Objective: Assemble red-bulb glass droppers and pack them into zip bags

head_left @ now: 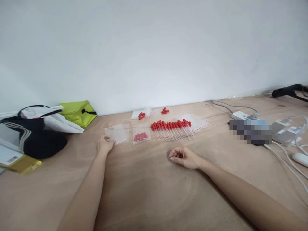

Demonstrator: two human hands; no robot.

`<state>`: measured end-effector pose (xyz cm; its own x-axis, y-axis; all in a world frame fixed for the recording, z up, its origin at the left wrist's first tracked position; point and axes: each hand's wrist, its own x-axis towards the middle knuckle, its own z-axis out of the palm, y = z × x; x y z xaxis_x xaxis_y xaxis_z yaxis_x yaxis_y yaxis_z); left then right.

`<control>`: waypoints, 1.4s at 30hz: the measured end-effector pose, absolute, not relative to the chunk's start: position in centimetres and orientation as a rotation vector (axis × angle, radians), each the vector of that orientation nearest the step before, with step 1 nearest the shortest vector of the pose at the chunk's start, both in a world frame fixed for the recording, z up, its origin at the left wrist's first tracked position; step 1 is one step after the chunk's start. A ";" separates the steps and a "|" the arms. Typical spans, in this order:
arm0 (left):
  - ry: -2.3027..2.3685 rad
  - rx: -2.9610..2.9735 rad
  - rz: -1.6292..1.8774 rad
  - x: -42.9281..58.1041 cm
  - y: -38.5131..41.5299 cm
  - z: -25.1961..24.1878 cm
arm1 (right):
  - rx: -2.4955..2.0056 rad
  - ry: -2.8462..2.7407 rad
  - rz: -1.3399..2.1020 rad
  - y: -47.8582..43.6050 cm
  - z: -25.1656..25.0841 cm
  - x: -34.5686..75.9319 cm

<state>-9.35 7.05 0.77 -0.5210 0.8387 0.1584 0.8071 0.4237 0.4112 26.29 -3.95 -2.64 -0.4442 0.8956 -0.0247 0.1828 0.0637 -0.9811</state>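
"Count?"
"One flat clear plastic bag on the brown wooden table; one clear bag of red pieces beside it; one row of red-bulbed clear droppers, too overlapped to count."
"Left hand?"
"Parted fingers at the flat bag's corner; pinching, I cannot tell."
"Right hand?"
"Loose fist, nothing visible inside."

Each bare grip joins a bare, slender forearm (tapering toward the wrist).

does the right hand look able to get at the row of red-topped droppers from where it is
Probably yes: the right hand is loosely curled just in front of the red-topped droppers, their stems pointing toward it, and nothing visible stands between them.
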 end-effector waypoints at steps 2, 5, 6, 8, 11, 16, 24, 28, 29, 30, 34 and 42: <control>2.561 1.455 0.697 -10.0 7.1 1.1 | -1.089 -1.713 1.425 -3.9 -2.6 26.3; 2.515 1.459 0.765 -9.7 6.3 1.7 | -1.096 -1.723 1.421 -3.9 -2.5 26.3; 2.493 1.489 0.814 -9.2 5.6 1.8 | -1.097 -1.724 1.418 -3.9 -2.5 26.3; 2.428 1.552 0.891 -7.7 3.7 2.0 | -1.092 -1.721 1.412 -3.9 -2.5 26.2; 2.228 1.632 0.956 -4.3 -0.4 1.4 | -1.101 -1.729 1.358 -4.0 -2.6 26.1; 1.552 1.504 0.895 1.6 -7.6 -0.7 | -1.227 -1.810 0.996 -4.1 -2.5 26.1; 1.108 1.429 0.245 6.6 -9.5 1.3 | -1.148 -2.013 0.664 -3.7 -2.1 27.0; 1.165 2.041 0.231 6.4 -7.0 2.7 | -1.111 -2.036 0.672 -3.5 -2.1 27.7; 1.208 2.258 0.344 6.2 -6.3 2.5 | -1.098 -2.042 0.677 -3.5 -2.1 27.8; 1.194 2.446 0.403 5.9 -5.5 2.1 | -1.085 -2.050 0.680 -3.5 -2.1 27.8; 1.134 2.707 0.256 5.3 -3.6 0.0 | -1.027 -2.109 0.676 -3.6 -2.1 28.0; 1.159 2.696 0.078 5.4 -3.8 -0.1 | -0.877 -2.278 0.594 -3.8 -1.4 28.0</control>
<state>5.39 -3.80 -0.11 0.6903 0.7228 -0.0325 0.7120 -0.6706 0.2081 27.95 -3.84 -1.40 -0.5884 0.7116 0.3840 0.4333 0.6784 -0.5933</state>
